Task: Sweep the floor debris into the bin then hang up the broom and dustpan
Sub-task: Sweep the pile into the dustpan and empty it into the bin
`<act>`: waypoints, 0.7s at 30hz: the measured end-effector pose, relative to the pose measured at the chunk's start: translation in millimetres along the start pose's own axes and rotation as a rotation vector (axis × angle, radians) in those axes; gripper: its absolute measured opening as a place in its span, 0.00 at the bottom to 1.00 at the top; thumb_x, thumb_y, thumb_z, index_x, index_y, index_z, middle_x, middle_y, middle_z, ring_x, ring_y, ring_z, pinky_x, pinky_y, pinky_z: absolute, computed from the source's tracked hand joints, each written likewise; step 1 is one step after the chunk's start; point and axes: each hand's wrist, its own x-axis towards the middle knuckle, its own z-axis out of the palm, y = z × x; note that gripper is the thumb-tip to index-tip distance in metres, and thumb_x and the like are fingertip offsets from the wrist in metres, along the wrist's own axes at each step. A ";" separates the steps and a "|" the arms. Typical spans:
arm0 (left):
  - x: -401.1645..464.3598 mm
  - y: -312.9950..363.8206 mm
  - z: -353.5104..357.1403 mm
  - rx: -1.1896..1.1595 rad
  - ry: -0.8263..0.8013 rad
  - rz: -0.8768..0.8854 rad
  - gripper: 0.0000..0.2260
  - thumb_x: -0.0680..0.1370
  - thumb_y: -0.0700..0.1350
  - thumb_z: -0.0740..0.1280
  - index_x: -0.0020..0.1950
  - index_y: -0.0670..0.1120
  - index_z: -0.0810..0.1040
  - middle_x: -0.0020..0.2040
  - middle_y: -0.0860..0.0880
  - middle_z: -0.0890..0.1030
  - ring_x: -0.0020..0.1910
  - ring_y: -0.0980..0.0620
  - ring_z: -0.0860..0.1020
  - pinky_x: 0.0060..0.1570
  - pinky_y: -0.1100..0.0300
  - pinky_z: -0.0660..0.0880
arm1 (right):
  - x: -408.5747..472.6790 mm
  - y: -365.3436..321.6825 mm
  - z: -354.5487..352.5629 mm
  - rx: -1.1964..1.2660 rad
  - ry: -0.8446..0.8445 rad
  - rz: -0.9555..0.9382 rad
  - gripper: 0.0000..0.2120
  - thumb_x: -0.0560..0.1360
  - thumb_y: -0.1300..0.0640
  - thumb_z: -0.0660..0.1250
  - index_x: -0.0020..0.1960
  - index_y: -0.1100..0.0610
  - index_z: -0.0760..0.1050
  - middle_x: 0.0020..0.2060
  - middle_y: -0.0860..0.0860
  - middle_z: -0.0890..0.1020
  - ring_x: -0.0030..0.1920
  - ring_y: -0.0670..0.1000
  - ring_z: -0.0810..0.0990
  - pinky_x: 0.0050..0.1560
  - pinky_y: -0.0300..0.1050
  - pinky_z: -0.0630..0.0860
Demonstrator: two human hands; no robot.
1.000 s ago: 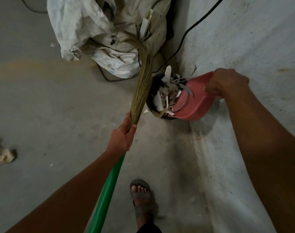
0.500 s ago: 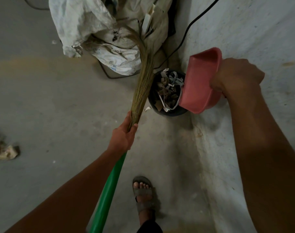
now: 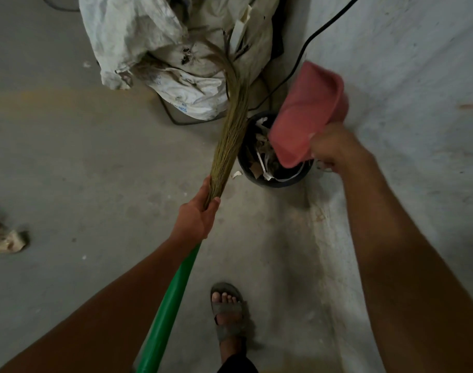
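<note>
- Since half a second ago the pink dustpan (image 3: 305, 114) has tipped further, its mouth now pointing down over the black bin (image 3: 273, 181).
- The right hand (image 3: 335, 149) is closed around the dustpan's handle end, above the bin's right rim.
- The left hand (image 3: 197, 214) is wrapped around the broom (image 3: 230, 141) where bristles meet the green handle; the bristle tips lie against the white sack (image 3: 154, 49).
- Paper scraps fill the bin, which stands on the floor (image 3: 68, 157) beside the wall (image 3: 418, 76).
</note>
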 end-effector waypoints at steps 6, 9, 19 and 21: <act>8.0 1.3 10.1 -0.007 -0.001 -0.006 0.28 0.85 0.56 0.61 0.82 0.67 0.52 0.43 0.45 0.82 0.32 0.51 0.79 0.29 0.60 0.78 | -2.0 11.8 67.2 -0.060 0.038 0.047 0.34 0.77 0.45 0.67 0.76 0.63 0.63 0.68 0.63 0.78 0.65 0.65 0.80 0.64 0.57 0.76; 11.6 -1.9 15.1 -0.008 0.012 0.006 0.28 0.85 0.56 0.61 0.82 0.66 0.52 0.43 0.45 0.82 0.32 0.51 0.79 0.29 0.60 0.78 | 9.8 22.3 93.4 -0.134 0.084 0.042 0.25 0.85 0.52 0.63 0.76 0.59 0.59 0.71 0.63 0.75 0.68 0.66 0.77 0.63 0.58 0.74; 20.5 -16.9 29.1 -0.008 0.024 -0.019 0.28 0.86 0.56 0.60 0.83 0.67 0.51 0.43 0.46 0.81 0.33 0.51 0.79 0.31 0.57 0.79 | 43.5 47.0 111.5 -0.198 0.090 0.053 0.26 0.86 0.53 0.60 0.78 0.60 0.54 0.70 0.63 0.77 0.67 0.67 0.78 0.62 0.60 0.75; 18.5 -18.0 30.0 -0.025 0.032 -0.011 0.28 0.85 0.56 0.60 0.83 0.66 0.52 0.43 0.44 0.82 0.33 0.50 0.79 0.33 0.52 0.82 | 39.5 52.2 103.3 -0.206 0.102 0.040 0.24 0.87 0.49 0.58 0.77 0.59 0.56 0.68 0.63 0.78 0.65 0.66 0.79 0.56 0.58 0.73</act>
